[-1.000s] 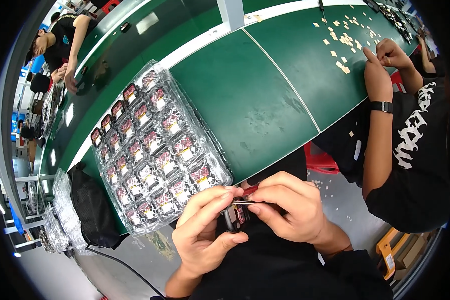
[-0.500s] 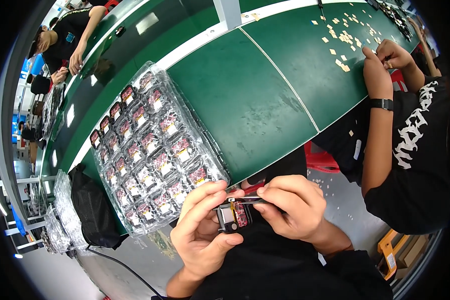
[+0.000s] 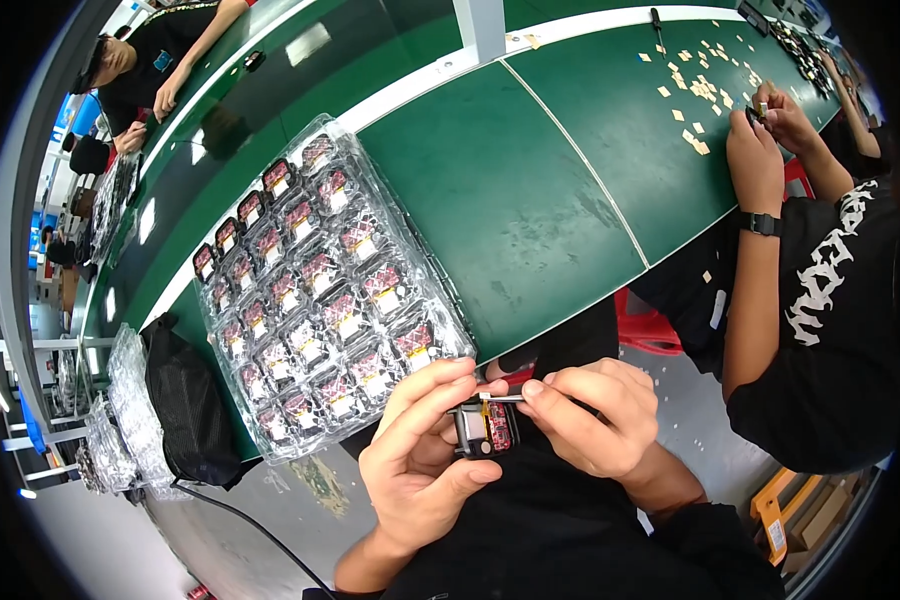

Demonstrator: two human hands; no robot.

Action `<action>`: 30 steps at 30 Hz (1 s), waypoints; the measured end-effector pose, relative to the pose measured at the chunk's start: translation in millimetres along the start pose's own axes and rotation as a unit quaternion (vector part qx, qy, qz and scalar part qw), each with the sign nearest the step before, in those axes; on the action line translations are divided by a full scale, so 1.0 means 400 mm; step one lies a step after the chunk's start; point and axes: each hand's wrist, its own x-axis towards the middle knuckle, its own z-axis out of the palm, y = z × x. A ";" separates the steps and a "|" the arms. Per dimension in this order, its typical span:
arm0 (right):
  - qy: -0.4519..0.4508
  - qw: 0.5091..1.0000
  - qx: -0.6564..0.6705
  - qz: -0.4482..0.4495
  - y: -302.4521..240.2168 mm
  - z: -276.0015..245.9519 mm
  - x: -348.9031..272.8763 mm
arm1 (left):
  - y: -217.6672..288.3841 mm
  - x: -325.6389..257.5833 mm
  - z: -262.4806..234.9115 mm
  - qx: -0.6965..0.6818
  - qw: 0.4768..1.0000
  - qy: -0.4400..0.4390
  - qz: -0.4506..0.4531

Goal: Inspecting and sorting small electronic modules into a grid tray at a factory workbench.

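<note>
A clear blister tray (image 3: pixel 270 420) of small red-and-black parts lies on the green bench (image 3: pixel 530 200). Just below its near edge, the left hand (image 3: pixel 420 470) pinches a small black module (image 3: pixel 485 428), while the right hand (image 3: pixel 590 415) grips thin tweezers (image 3: pixel 490 399) touching its top

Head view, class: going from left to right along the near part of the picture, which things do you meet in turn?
Black mesh bag → clear blister tray of small parts → left hand → small black component held between both hands → right hand → co-worker's black printed sleeve.
</note>
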 end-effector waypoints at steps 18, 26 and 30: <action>-0.050 0.974 0.166 0.143 -0.012 -0.002 0.036 | 0.010 -0.013 -0.009 -0.028 1.000 0.004 0.002; -0.049 0.974 0.168 0.146 -0.022 0.003 0.036 | 0.017 -0.017 -0.014 -0.032 0.999 0.003 -0.001; -0.059 0.978 0.147 0.137 -0.032 0.004 0.037 | 0.020 -0.023 -0.018 -0.035 0.999 0.005 -0.006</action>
